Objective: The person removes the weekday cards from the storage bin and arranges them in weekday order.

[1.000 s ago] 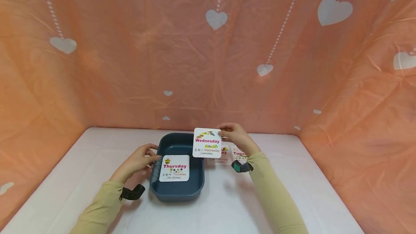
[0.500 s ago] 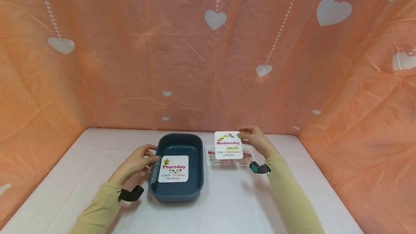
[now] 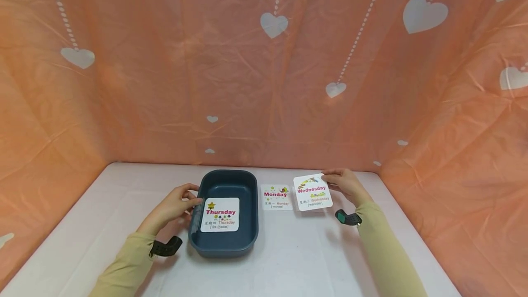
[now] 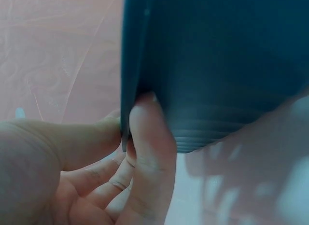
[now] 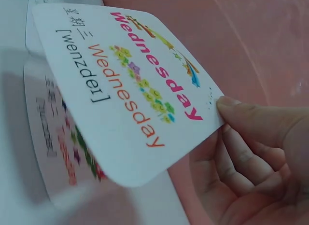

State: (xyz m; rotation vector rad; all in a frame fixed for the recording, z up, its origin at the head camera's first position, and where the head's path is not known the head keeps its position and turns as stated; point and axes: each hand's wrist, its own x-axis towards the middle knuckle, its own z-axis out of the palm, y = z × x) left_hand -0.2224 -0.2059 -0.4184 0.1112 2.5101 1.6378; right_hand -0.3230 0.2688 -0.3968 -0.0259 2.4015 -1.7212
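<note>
Head view: right hand (image 3: 345,184) pinches a corner of Wednesday card (image 3: 312,192), tilted above partly covered Tuesday card (image 5: 58,150), just right of Monday card (image 3: 277,197) on white table (image 3: 284,260); left hand (image 3: 175,203) pinches left wall of blue tray (image 3: 224,240) between thumb and finger, Thursday card (image 3: 220,215) inside

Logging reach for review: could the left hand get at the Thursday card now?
Probably yes: the Thursday card lies uncovered in the bin, though the left hand grips the bin's wall and should release it first.
</note>
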